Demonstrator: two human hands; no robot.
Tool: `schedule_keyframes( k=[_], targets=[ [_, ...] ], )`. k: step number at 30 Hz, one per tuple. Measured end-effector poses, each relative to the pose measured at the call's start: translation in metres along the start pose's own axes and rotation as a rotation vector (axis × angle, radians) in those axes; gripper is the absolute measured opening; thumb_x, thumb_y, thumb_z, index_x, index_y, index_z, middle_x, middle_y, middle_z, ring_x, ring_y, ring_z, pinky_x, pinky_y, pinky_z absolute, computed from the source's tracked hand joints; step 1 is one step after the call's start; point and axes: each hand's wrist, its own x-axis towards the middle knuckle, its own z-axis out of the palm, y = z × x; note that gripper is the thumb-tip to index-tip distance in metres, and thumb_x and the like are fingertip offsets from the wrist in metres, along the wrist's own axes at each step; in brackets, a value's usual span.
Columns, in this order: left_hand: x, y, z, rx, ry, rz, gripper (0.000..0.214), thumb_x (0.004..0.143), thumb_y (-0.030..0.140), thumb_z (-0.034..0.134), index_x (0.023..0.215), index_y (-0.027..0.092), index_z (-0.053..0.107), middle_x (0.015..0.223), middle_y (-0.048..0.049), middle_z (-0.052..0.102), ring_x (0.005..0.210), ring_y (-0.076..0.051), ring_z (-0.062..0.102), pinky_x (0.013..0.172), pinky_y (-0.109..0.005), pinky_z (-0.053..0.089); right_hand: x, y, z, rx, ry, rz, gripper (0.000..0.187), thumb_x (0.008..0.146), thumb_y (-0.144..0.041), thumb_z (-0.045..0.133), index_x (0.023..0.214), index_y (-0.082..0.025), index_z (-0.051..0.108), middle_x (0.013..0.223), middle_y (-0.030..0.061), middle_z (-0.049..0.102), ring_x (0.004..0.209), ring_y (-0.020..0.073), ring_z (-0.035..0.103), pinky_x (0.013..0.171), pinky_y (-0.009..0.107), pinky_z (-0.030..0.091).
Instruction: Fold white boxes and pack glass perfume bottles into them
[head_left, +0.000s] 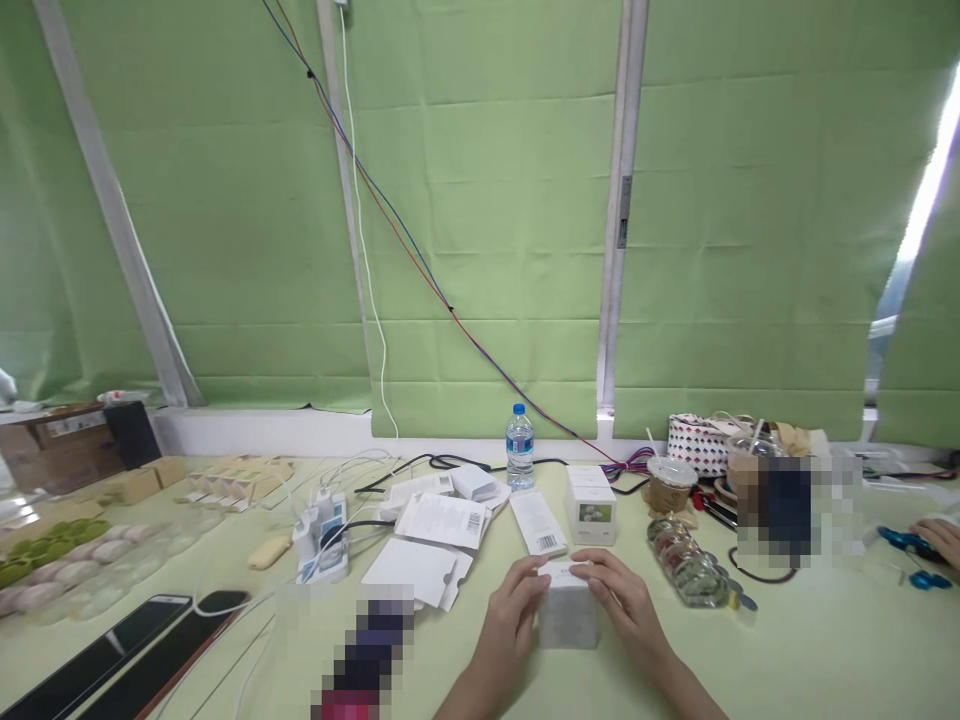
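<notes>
A small white box [568, 607] stands on the pale green table [825, 650] near its front edge. My left hand [510, 615] is curled around the box's left side, fingers on its top edge. My right hand [626, 600] grips the right side the same way. Just behind the box lie a flat white carton with a barcode [538, 523] and a second white box with a green picture [591, 505].
A water bottle [520, 446] stands behind. White leaflets [439, 520] and a charger block with cables [322, 540] lie to the left, two phones [150, 640] at the front left. A row of round tins [694, 572] and a cup [670, 485] sit right. Another person's hand [937, 540] rests at the far right.
</notes>
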Motion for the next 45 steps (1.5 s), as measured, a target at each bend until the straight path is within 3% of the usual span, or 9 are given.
schedule_keyframes(
  k=[11, 20, 25, 28, 31, 35, 39, 42, 45],
  targets=[
    [-0.003, -0.002, 0.003, 0.042, 0.001, 0.041, 0.026, 0.09, 0.011, 0.042, 0.104, 0.024, 0.06, 0.111, -0.0095, 0.055, 0.092, -0.019, 0.061, 0.077, -0.03, 0.052, -0.007, 0.01, 0.004, -0.249, 0.061, -0.171, 0.033, 0.094, -0.018, 0.045, 0.116, -0.032, 0.066, 0.097, 0.0062, 0.048, 0.074, 0.016, 0.052, 0.066, 0.03, 0.05],
    [-0.016, 0.014, 0.012, -0.131, -0.241, 0.2, 0.051, 0.083, 0.037, 0.062, 0.13, 0.023, 0.045, 0.104, -0.0111, 0.057, 0.089, -0.024, 0.058, 0.077, -0.036, 0.052, -0.007, -0.008, 0.004, 0.013, -0.245, 0.039, 0.072, 0.081, -0.071, 0.044, 0.136, -0.025, 0.049, 0.116, 0.0115, 0.047, 0.104, 0.0294, 0.055, 0.088, 0.041, 0.048],
    [-0.008, 0.017, 0.014, -0.182, 0.021, 0.008, 0.039, 0.086, 0.022, 0.054, 0.125, 0.024, 0.045, 0.113, -0.0107, 0.055, 0.105, -0.026, 0.054, 0.091, -0.041, 0.047, -0.003, -0.005, 0.007, 0.076, -0.19, 0.199, 0.042, 0.089, -0.043, 0.054, 0.127, -0.025, 0.053, 0.119, 0.0107, 0.058, 0.112, 0.0267, 0.056, 0.096, 0.038, 0.045],
    [-0.002, 0.009, 0.016, -0.157, 0.136, -0.173, 0.049, 0.081, 0.022, 0.063, 0.126, 0.024, 0.044, 0.128, -0.0114, 0.047, 0.123, -0.029, 0.044, 0.103, -0.047, 0.037, 0.0, 0.003, 0.008, 0.235, -0.062, 0.392, 0.036, 0.091, -0.046, 0.049, 0.116, -0.022, 0.057, 0.114, 0.0093, 0.065, 0.104, 0.0253, 0.062, 0.087, 0.036, 0.052],
    [0.002, 0.003, 0.018, -0.341, 0.084, -0.37, 0.068, 0.073, 0.026, 0.073, 0.133, 0.026, 0.039, 0.139, -0.0109, 0.041, 0.129, -0.031, 0.041, 0.107, -0.048, 0.033, 0.0, 0.006, 0.011, 0.381, 0.065, 0.561, 0.04, 0.087, -0.054, 0.051, 0.107, -0.021, 0.061, 0.106, 0.0073, 0.068, 0.092, 0.0257, 0.066, 0.073, 0.034, 0.056],
    [0.005, 0.004, 0.018, -0.82, -0.13, -0.581, 0.094, 0.067, 0.035, 0.08, 0.141, 0.028, 0.024, 0.129, -0.0139, 0.055, 0.11, -0.032, 0.06, 0.089, -0.043, 0.049, -0.003, 0.003, 0.019, 0.526, 0.099, 0.702, 0.04, 0.082, -0.057, 0.056, 0.102, -0.022, 0.062, 0.092, 0.0045, 0.071, 0.082, 0.0255, 0.068, 0.063, 0.033, 0.055],
    [0.008, 0.009, 0.016, -0.958, -0.106, -0.69, 0.089, 0.071, 0.037, 0.079, 0.139, 0.027, 0.024, 0.111, -0.0109, 0.069, 0.095, -0.027, 0.069, 0.078, -0.034, 0.051, -0.004, -0.002, 0.025, 0.583, 0.046, 0.741, 0.039, 0.082, -0.058, 0.056, 0.099, -0.023, 0.064, 0.087, 0.0039, 0.071, 0.077, 0.0255, 0.068, 0.062, 0.035, 0.055],
    [0.009, 0.01, 0.015, -0.905, -0.001, -0.753, 0.076, 0.067, 0.041, 0.08, 0.127, 0.026, 0.036, 0.098, -0.0073, 0.073, 0.081, -0.024, 0.071, 0.068, -0.031, 0.052, -0.005, -0.002, 0.026, 0.624, -0.028, 0.647, 0.053, 0.076, -0.064, 0.06, 0.114, -0.027, 0.061, 0.12, 0.0082, 0.06, 0.097, 0.0297, 0.066, 0.075, 0.04, 0.055],
    [0.01, 0.01, 0.014, -0.9, 0.107, -0.766, 0.07, 0.068, 0.043, 0.079, 0.122, 0.027, 0.037, 0.098, -0.0065, 0.073, 0.082, -0.024, 0.071, 0.07, -0.033, 0.054, -0.008, -0.003, 0.026, 0.654, -0.176, 0.51, 0.107, 0.052, -0.059, 0.082, 0.143, -0.038, 0.031, 0.154, 0.0075, 0.019, 0.127, 0.0331, 0.048, 0.094, 0.043, 0.048]
  ],
)
